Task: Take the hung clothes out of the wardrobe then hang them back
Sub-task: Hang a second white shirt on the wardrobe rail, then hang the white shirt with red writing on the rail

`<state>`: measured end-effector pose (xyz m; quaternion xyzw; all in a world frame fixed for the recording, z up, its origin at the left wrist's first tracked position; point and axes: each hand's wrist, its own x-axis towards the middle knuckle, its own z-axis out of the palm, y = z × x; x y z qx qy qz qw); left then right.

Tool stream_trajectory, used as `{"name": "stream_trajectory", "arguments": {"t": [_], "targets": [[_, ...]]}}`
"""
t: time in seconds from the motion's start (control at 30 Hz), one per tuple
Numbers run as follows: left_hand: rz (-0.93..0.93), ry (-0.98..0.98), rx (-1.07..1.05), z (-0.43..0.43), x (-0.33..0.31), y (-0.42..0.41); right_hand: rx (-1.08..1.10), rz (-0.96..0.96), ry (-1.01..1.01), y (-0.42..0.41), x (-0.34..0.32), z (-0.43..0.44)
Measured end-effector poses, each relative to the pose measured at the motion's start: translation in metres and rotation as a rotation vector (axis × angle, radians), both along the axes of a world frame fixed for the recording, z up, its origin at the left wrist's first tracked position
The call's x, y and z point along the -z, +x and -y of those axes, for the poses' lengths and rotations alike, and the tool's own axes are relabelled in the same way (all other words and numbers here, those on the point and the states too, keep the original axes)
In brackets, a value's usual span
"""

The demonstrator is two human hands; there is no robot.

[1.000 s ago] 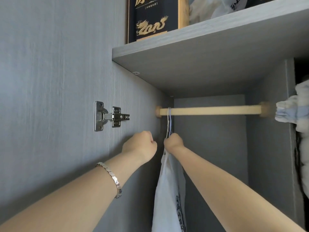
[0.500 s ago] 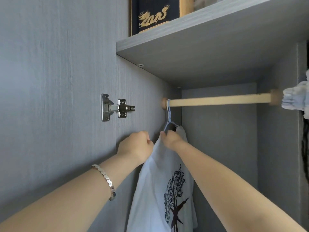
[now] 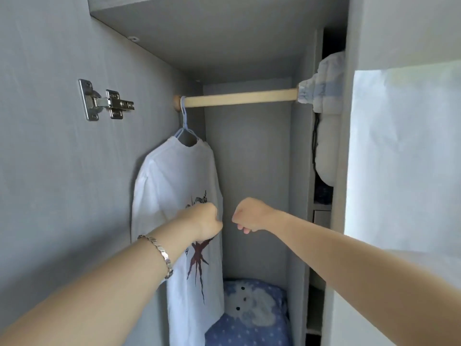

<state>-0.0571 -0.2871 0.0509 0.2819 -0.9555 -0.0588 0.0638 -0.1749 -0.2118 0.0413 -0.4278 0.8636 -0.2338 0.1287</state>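
- While the white T-shirt [image 3: 174, 183] hangs on its pale blue hanger [image 3: 184, 121] at the far left end of the wooden rod [image 3: 239, 97], close against the side wall of the wardrobe [image 3: 62, 171], the step in hand is, I judge, either settling it there or taking it out; these hands alone do not say which
- The right hand [image 3: 249, 216] is clenched round nothing, just beside the shirt's right edge and apart from it; the left hand [image 3: 204, 221] is also a fist, in front of the dark print; whether it pinches cloth I cannot tell
- To lift the shirt out well: take the hanger by its neck rather than tugging the fabric; raise the hook straight up clear of the rod before drawing it outward; steady the body of the shirt with the other hand so the collar does not slide off; mind the wall on the left
- Hidden or unclear: the hanger's arms are inside the shirt; the left fingertips are turned away; the left forearm covers part of the shirt's lower left; the rod's right end is buried in a pale cloth bundle [image 3: 321, 88]; the dark compartment beyond it is hard to read; the blue starred bedding [image 3: 249, 323] on the floor is cut off below
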Motion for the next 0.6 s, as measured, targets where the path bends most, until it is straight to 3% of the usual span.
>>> {"name": "stream_trajectory", "arguments": {"t": [0.2, 0.37, 0.6], "targets": [[0.042, 0.124, 0.275, -0.076, 0.062, 0.003, 0.229, 0.135, 0.049, 0.048, 0.058, -0.120], [0.121, 0.147, 0.517, -0.193, 0.113, 0.009, 0.511, 0.271, 0.220, 0.090, 0.123, -0.249], [0.267, 0.079, 0.947, -0.423, 0.170, 0.029, 1.047, 0.465, 0.028, 0.187, 0.184, -0.503]]}}
